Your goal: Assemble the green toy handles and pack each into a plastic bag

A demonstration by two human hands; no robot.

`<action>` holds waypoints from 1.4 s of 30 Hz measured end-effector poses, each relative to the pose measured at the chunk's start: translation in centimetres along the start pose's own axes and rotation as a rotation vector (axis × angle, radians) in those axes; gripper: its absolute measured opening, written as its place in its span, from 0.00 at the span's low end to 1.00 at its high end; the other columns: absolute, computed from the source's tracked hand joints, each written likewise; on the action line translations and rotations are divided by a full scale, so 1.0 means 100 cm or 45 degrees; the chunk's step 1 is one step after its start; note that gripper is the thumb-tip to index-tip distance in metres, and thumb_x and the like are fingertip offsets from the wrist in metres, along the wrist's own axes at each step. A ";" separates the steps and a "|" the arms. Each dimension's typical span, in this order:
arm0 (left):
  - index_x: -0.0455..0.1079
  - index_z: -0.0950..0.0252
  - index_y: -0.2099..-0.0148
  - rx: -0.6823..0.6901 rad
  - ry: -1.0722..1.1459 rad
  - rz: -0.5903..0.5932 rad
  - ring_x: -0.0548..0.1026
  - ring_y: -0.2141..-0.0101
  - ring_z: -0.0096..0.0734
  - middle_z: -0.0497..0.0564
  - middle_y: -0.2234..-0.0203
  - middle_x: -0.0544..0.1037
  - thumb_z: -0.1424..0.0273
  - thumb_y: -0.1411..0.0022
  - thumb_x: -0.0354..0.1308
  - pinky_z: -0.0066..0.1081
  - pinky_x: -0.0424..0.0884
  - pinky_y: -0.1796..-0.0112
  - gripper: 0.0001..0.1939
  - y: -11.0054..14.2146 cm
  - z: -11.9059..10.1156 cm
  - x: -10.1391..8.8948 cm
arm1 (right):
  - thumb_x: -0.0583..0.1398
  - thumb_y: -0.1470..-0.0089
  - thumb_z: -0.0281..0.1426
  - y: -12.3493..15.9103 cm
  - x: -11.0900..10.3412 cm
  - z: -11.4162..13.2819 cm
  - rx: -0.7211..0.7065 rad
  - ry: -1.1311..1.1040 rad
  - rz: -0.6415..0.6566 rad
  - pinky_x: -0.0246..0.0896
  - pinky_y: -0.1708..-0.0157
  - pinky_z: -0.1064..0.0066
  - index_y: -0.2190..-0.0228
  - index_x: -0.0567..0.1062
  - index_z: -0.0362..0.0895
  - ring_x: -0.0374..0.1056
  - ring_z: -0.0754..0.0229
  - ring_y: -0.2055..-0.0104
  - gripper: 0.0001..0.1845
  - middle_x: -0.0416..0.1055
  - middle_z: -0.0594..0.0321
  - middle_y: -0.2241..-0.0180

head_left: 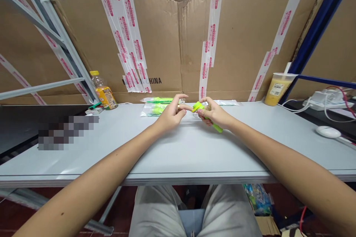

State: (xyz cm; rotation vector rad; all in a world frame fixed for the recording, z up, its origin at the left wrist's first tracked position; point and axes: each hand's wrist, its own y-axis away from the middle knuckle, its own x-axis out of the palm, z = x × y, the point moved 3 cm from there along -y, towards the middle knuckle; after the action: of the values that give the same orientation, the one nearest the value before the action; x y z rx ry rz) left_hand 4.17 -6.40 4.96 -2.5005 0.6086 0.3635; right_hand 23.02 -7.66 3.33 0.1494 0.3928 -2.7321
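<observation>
My right hand [213,114] is closed around a lime-green plastic tool [217,128] with a rounded head and a straight handle; its exact kind I cannot make out. The handle sticks out below the fingers, pointing down to the right. My left hand [172,114], with a ring on one finger, has its fingers apart, and one fingertip reaches to the tool's head, touching it or nearly so. Behind the left hand lie clear plastic packets [152,109] with lime-green things inside. Another clear packet [226,102] lies flat behind the right hand.
A juice bottle [107,96] stands at the back left beside a small box [94,110]. At the back right is a drink cup [278,90] with a straw. A white mouse [328,131] and power strip [328,100] lie right. Cardboard [161,44] walls the table's [178,155] back.
</observation>
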 end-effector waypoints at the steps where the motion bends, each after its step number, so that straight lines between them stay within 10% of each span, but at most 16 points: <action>1: 0.58 0.59 0.43 -0.001 0.005 -0.005 0.59 0.82 0.19 0.51 0.59 0.81 0.73 0.42 0.54 0.27 0.58 0.76 0.24 0.000 -0.001 0.001 | 0.66 0.50 0.46 -0.001 0.000 0.000 0.031 -0.030 -0.013 0.48 0.83 0.76 0.58 0.55 0.51 0.52 0.68 0.83 0.29 0.63 0.76 0.78; 13: 0.56 0.58 0.49 -0.066 0.244 0.036 0.58 0.86 0.18 0.47 0.66 0.80 0.72 0.45 0.55 0.26 0.52 0.82 0.21 0.002 -0.012 0.016 | 0.65 0.48 0.35 -0.001 -0.008 -0.003 0.236 0.154 -0.024 0.55 0.82 0.73 0.59 0.55 0.50 0.56 0.65 0.82 0.24 0.63 0.75 0.80; 25: 0.58 0.59 0.55 0.018 -0.132 -0.087 0.59 0.79 0.24 0.48 0.63 0.81 0.78 0.47 0.49 0.27 0.56 0.73 0.16 -0.005 0.001 -0.002 | 0.67 0.49 0.41 -0.002 0.004 0.001 0.089 -0.346 0.165 0.46 0.81 0.77 0.57 0.55 0.52 0.51 0.70 0.82 0.28 0.64 0.74 0.76; 34: 0.53 0.59 0.44 -0.206 0.132 -0.014 0.63 0.87 0.22 0.45 0.69 0.80 0.78 0.51 0.51 0.27 0.56 0.79 0.31 -0.005 0.000 0.005 | 0.63 0.46 0.37 0.006 0.016 0.004 0.141 0.325 0.402 0.53 0.81 0.73 0.53 0.55 0.50 0.56 0.65 0.83 0.26 0.60 0.77 0.80; 42: 0.52 0.63 0.41 -0.186 0.390 0.015 0.61 0.89 0.20 0.49 0.69 0.83 0.76 0.53 0.54 0.27 0.52 0.82 0.36 -0.003 -0.020 0.009 | 0.60 0.44 0.37 0.004 0.009 0.004 0.235 0.569 0.271 0.54 0.79 0.71 0.54 0.56 0.48 0.60 0.61 0.81 0.22 0.60 0.75 0.80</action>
State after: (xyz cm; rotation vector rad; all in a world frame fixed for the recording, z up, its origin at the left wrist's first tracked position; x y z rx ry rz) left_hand 5.35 -7.64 6.37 -2.7185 0.7390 0.0273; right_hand 22.32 -8.45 3.43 0.8106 0.2233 -2.5038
